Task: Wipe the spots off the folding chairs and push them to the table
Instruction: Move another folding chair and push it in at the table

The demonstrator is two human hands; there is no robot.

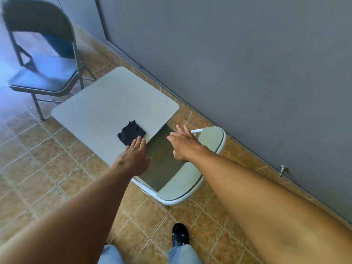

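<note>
A small grey table (106,103) stands in the middle of the tiled floor. On its near corner lies a crumpled black cloth (131,132). My left hand (134,157) hovers open just in front of the cloth, fingertips at its edge. A white-framed folding chair (211,139) with a pale seat sits tucked partly under the table's near side. My right hand (183,143) is open above that chair's seat, fingers spread. A dark folding chair (43,77) stands at the far left end of the table.
A grey wall (247,63) runs along the right side, with a metal doorstop (282,170) at its base. My black shoe (180,235) and pale trouser legs show at the bottom. Tan tiled floor (47,168) spreads left of the table.
</note>
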